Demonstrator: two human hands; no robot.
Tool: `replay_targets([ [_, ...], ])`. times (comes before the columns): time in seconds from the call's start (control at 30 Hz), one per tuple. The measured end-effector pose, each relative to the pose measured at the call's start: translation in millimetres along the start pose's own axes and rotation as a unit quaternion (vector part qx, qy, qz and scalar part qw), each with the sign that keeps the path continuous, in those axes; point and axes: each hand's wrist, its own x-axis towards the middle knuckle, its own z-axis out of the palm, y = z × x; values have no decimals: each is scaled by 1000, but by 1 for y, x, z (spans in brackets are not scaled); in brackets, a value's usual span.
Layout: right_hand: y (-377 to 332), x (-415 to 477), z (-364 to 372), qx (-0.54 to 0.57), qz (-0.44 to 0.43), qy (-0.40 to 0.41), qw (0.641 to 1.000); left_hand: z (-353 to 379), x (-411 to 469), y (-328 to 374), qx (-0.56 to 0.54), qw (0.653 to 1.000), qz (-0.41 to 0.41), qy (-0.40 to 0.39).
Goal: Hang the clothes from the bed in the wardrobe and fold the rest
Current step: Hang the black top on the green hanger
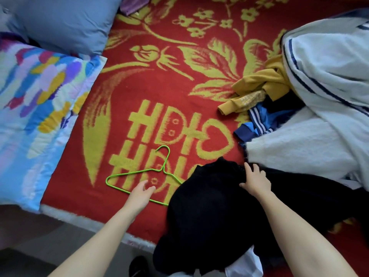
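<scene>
Black garment point(209, 206): spread dark and bunched at the near edge of the bed point(139, 86), partly hanging off it, likely laid out so its neck can be found.
Right hand point(256, 180): fingers splayed flat on the garment's upper edge, gripping nothing; it seems to pin the cloth in place.
Green hanger point(162, 170): lies flat on the red blanket just left of the garment, its right end tucked under the cloth.
Left hand point(140, 194): loosely wide and empty, over the hanger's lower bar (contact unclear), probably about to take it.
Remaining pile point(319, 76): white knit, mustard and blue striped pieces heaped to the right, not yet sorted.
Pillows point(65, 23): stacked at the left, well apart.
</scene>
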Motion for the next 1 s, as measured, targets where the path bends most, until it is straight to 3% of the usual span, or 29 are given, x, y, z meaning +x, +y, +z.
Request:
replay_targets([
  [0.07, -1, -7, 8, -33, -1, -33, 999, -1, -3, -1, 1, 1000, 11, -4],
  [0.2, -8, -33, 29, -55, 0, 40, 998, -11, -9, -16, -8, 1000, 7, -21],
  [0.3, -14, -57, 17, 44, 32, 69, 996, -19, -15, -26, -9, 1000, 5, -26],
  [0.4, -20, -93, -17, 111, 10, 117, 987, -30, -24, -25, -11, 999, 34, -37],
  [0.53, -33, -157, -75, 301, -76, 154, 938, -39, -34, -8, 17, 990, 108, -86],
  [0.73, -98, -299, -160, 425, -159, 233, 860, -79, -62, 33, 125, 898, 334, -257],
  [0.87, -156, -376, -213, 443, -242, 290, 813, -123, -87, 67, 148, 819, 472, -290],
  [1.0, -211, -435, -266, 440, -324, 341, 765, -173, -125, 101, 95, 767, 545, -326],
])
